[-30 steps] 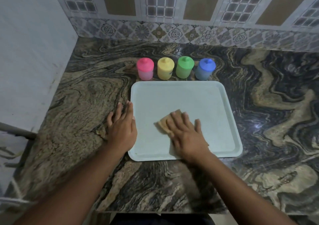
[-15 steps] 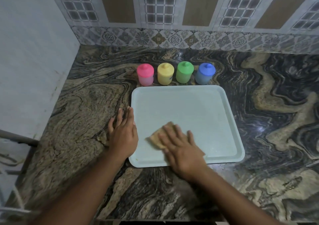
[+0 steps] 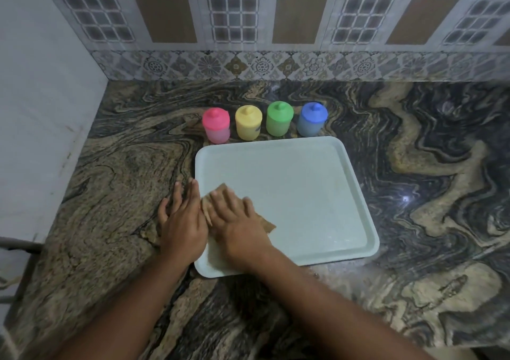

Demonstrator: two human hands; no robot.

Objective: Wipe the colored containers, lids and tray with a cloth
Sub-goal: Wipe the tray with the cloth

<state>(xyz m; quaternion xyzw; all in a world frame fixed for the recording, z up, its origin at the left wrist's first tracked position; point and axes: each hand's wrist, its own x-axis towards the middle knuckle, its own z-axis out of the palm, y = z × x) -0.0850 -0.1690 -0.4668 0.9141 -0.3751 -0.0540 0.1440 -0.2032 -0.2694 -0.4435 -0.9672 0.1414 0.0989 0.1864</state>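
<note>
We press our flat right hand (image 3: pixel 238 223), fingers straight, on the brown cloth (image 3: pixel 266 224) in the lower left of the pale tray (image 3: pixel 303 194), our left hand (image 3: pixel 182 221) lies flat at its left rim, and the bare tray lies to the right and up.

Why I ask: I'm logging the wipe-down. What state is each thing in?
Tray: lying flat, cloth on it.
Cloth: spread on tray, under right hand.
Pink jar: upright, lidded.
Yellow jar: upright, lidded.
Green jar: upright, lidded.
Blue jar: upright, lidded.
Left hand: open, flat at tray's left edge.
Right hand: open, pressing cloth.
</note>
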